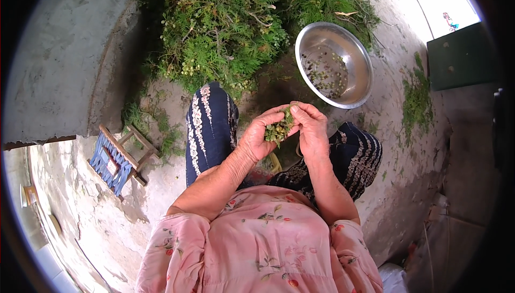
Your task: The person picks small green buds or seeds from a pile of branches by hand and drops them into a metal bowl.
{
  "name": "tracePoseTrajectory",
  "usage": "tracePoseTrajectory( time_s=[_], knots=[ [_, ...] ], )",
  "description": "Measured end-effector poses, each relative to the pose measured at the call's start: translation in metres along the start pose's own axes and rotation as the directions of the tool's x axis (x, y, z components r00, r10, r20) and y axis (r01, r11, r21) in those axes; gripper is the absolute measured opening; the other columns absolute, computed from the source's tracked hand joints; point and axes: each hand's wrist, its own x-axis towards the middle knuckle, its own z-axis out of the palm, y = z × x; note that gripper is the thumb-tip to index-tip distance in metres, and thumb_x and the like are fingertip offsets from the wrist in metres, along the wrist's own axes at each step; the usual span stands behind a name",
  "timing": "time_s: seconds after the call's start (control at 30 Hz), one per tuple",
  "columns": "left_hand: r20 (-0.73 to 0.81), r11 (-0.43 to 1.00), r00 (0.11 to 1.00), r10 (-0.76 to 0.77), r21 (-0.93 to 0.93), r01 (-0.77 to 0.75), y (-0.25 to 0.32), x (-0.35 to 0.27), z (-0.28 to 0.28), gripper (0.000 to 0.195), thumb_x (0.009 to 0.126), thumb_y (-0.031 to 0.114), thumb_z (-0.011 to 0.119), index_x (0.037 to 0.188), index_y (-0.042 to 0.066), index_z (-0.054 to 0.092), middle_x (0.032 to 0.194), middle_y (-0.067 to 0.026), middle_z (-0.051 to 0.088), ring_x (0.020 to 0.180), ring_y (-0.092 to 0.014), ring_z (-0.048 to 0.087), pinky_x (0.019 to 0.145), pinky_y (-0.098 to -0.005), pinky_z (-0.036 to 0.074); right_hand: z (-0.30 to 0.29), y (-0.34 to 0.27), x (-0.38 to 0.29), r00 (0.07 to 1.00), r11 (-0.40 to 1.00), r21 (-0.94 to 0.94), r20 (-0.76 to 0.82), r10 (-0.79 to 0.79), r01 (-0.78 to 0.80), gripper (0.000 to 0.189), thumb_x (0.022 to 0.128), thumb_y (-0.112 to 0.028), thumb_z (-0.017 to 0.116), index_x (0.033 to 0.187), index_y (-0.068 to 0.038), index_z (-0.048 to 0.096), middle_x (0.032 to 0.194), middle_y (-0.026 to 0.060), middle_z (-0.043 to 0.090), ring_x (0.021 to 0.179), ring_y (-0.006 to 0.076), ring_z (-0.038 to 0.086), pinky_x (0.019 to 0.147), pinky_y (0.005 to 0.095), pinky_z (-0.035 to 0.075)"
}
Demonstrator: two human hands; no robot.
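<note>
My left hand (pixel 256 137) cups a small clump of green conifer sprigs with round cones (pixel 277 132). Thumb and fingertips of my right hand (pixel 313 128) pinch the upper end of that clump, so the two hands nearly meet over my lap. Beyond my right hand stands a wide metal basin (pixel 361 76), tilted in view, with a scatter of small green and brownish cones (pixel 328 79) on its bottom. A large heap of cut arborvitae-like branches (pixel 225 31), many bearing pale green cones, lies in front of my knees. The fingers partly hide the clump.
To the left, a low wooden stool with a woven blue seat (pixel 120 158) carries a keypad phone (pixel 109 161). A grey concrete block (pixel 64 55) rises behind it. Loose green bits (pixel 417 100) litter the floor near a dark green panel (pixel 462 57). A distant person (pixel 448 20) is outside.
</note>
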Motion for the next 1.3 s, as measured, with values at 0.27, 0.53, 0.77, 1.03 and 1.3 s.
tracePoseTrajectory(
  time_s=[0.27,0.53,0.77,1.03,1.3],
  knots=[
    [-0.146,0.994,0.989,0.02,0.107,-0.004,-0.002,0.001,-0.004,0.025,0.081,0.004,0.062,0.106,0.003,0.058,0.094,-0.0084,0.063,0.084,-0.021,0.063,0.076,-0.0338,0.055,0.0,0.011,-0.003,0.999,0.996,0.076,-0.005,0.039,-0.038,0.012,0.084,-0.011,0.065,0.091,-0.001,0.064,0.072,0.0018,0.059,0.055,0.0065,0.05,0.044,0.0189,0.042],
    [-0.15,0.997,0.989,-0.017,0.067,0.027,-0.004,0.001,-0.007,0.019,0.086,0.011,0.061,0.102,0.002,0.06,0.089,-0.0094,0.063,0.079,-0.021,0.063,0.07,-0.0341,0.055,-0.009,0.006,-0.01,0.985,0.918,0.364,-0.005,0.171,-0.157,0.012,0.087,-0.012,0.061,0.092,-0.001,0.062,0.078,0.0061,0.061,0.062,0.0136,0.055,0.053,0.0253,0.046],
    [-0.165,0.99,0.986,-0.013,0.135,0.036,-0.006,0.0,-0.002,0.022,0.087,0.018,0.061,0.101,0.002,0.06,0.085,-0.0086,0.063,0.075,-0.021,0.062,0.069,-0.0329,0.054,-0.042,0.012,-0.003,0.932,0.734,-0.581,0.142,-0.333,0.351,0.024,0.084,-0.011,0.064,0.102,0.005,0.062,0.099,0.0069,0.06,0.085,0.0143,0.057,0.073,0.0246,0.046],
    [-0.137,0.967,0.988,-0.071,0.232,0.102,-0.006,-0.002,-0.006,0.02,0.086,0.018,0.063,0.098,0.002,0.061,0.084,-0.008,0.062,0.073,-0.02,0.061,0.066,-0.0325,0.053,-0.015,-0.005,-0.005,0.986,0.995,-0.084,0.155,0.063,-0.05,0.013,0.088,-0.009,0.059,0.094,0.002,0.063,0.079,0.0048,0.06,0.072,0.0127,0.057,0.072,0.0278,0.049],
    [-0.147,0.968,0.986,-0.074,0.227,0.107,-0.005,-0.001,-0.003,0.028,0.086,0.028,0.062,0.096,0.002,0.061,0.081,-0.0066,0.061,0.069,-0.018,0.059,0.061,-0.0305,0.051,-0.035,-0.003,-0.004,0.904,0.446,-0.83,0.151,-0.4,0.336,0.015,0.082,-0.008,0.065,0.095,0.0,0.064,0.098,0.0068,0.061,0.083,0.0135,0.06,0.074,0.0271,0.047]
  ],
)
